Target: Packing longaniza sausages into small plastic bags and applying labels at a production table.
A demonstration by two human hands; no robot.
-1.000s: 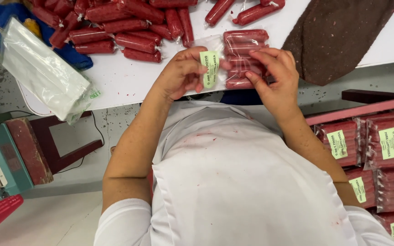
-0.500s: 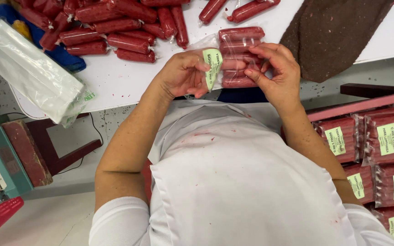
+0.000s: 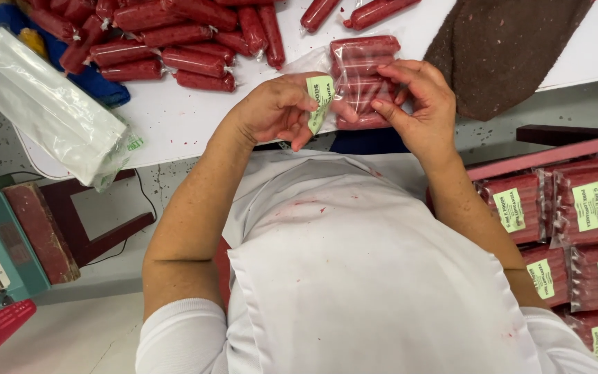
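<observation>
Red sausages: clear plastic pack of red sausages point(image 3: 361, 79), near table point(image 3: 174, 118) edge.
Left hand point(image 3: 275, 111): pinches pale green paper label point(image 3: 318, 102).
Right hand point(image 3: 420, 104): curled around pack.
Risk: label may stick crooked if pack shifts.

Pack: clear plastic bag of red sausages point(image 3: 361, 79), about five sticks side by side, lying flat in a stack.
Where: at the near edge of the white desk point(image 3: 174, 118), partly over the edge, between both hands.
Label: small light-green paper sticker with dark print point(image 3: 318, 104), bent and standing on edge at the pack's left side.
Hold: left hand point(image 3: 275, 111) pinches the label; right hand point(image 3: 420, 100) grips the pack's right side, fingers curled over it.
</observation>
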